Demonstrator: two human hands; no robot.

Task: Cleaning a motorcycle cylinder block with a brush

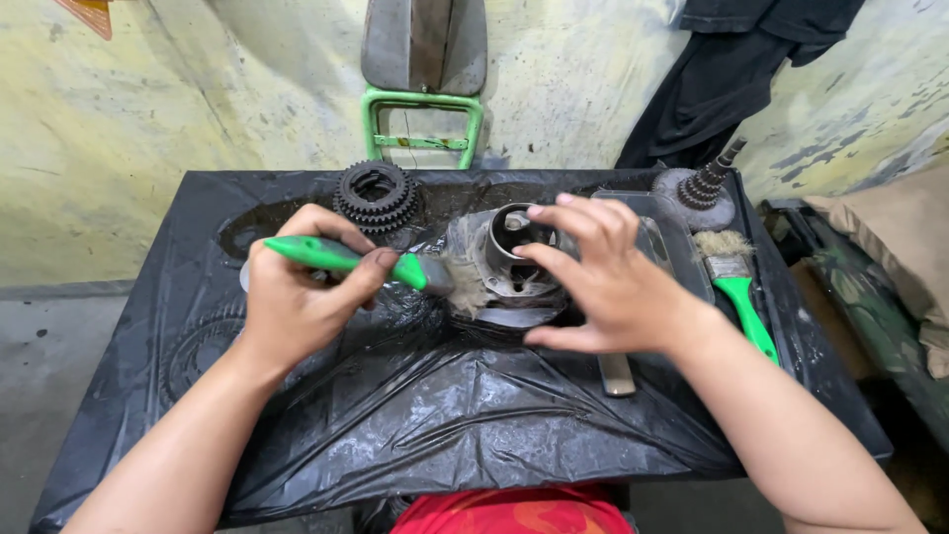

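Observation:
My left hand [297, 297] grips a green-handled paintbrush [341, 258], its bristles pressed against the left side of a grimy round metal engine part [504, 259] with a hollow centre. My right hand [603, 282] is wrapped around the right side of that part, fingers over its rim, holding it steady. The part rests on black plastic sheeting [445, 415] that covers the work tray.
A stack of dark gears [376, 195] sits at the back left. A geared shaft [704, 188] stands at the back right beside a clear plastic container [672, 237]. A second green-handled brush [736, 287] lies to the right. A green metal frame [422, 124] leans on the wall.

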